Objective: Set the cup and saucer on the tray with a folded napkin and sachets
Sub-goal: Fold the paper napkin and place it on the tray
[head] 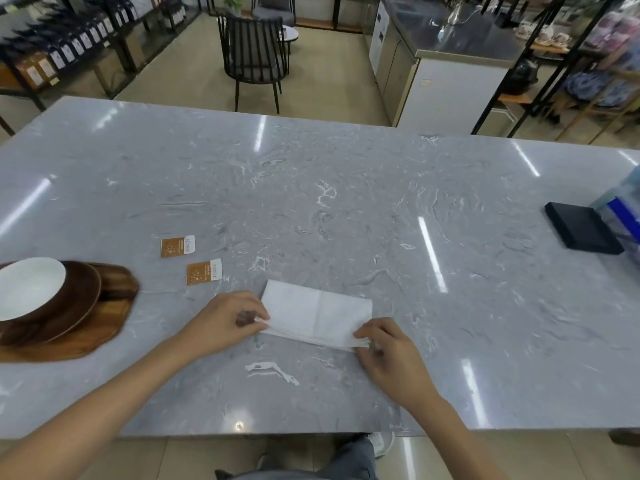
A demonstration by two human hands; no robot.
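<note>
A white napkin [317, 311] lies folded in half on the grey marble table [346, 202]. My left hand [225, 320] pinches its near left corner and my right hand [388, 351] pinches its near right corner. Two orange sachets [177, 246] [204, 271] lie flat to the left of the napkin. At the far left a wooden tray [107, 320] carries a brown wooden saucer [79, 299] with a white cup [29, 287] on it, partly cut off by the frame edge.
A black flat box [583, 232] lies at the right, beside a blurred blue and clear container [623, 209]. Beyond the table stand a black chair [254, 60], shelves and a counter. The table's near edge is close to my body.
</note>
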